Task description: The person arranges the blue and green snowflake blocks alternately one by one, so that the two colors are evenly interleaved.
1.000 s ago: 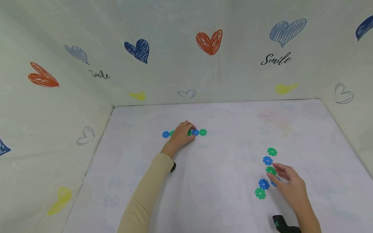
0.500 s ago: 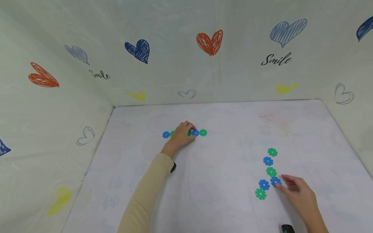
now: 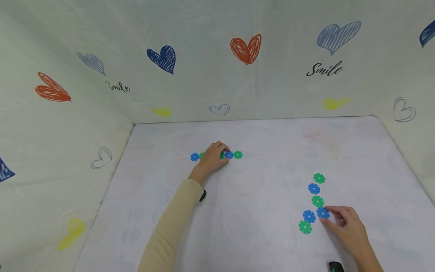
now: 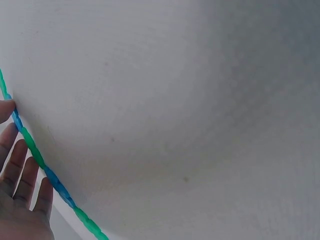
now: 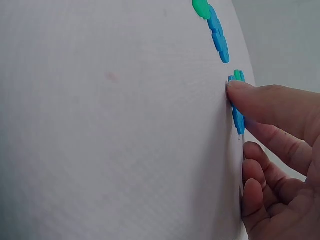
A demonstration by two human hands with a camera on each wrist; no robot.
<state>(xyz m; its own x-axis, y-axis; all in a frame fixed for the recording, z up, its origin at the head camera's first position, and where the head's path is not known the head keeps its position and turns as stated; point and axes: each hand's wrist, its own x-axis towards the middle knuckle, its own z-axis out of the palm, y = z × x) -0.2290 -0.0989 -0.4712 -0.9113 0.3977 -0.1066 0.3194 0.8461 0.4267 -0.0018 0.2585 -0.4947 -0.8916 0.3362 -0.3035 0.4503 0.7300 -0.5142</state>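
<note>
In the head view, a row of linked blue and green notched plastic discs lies at the far left-centre, partly hidden beneath my left hand [image 3: 211, 158]. That hand's thumb and finger pinch a blue disc [image 3: 229, 155] with a green disc [image 3: 238, 155] joined at its right. In the left wrist view the chain [image 4: 60, 187] runs past the fingers. On the right, my right hand [image 3: 350, 228] holds a blue disc [image 3: 323, 213] by its edges between thumb and index finger. A green disc [image 3: 317, 201] touches its upper edge.
Behind that green disc lie a blue disc [image 3: 314, 188] and another green disc [image 3: 319, 178]. Left of the right hand are a blue disc [image 3: 309, 216] and a green disc [image 3: 305, 227]. A heart-printed curtain [image 3: 272, 87] rises behind the white table [image 3: 258, 211].
My right hand has drawn back from the middle green disc toward the lower right and now pinches the blue disc below it. The left hand has stayed in place.
</note>
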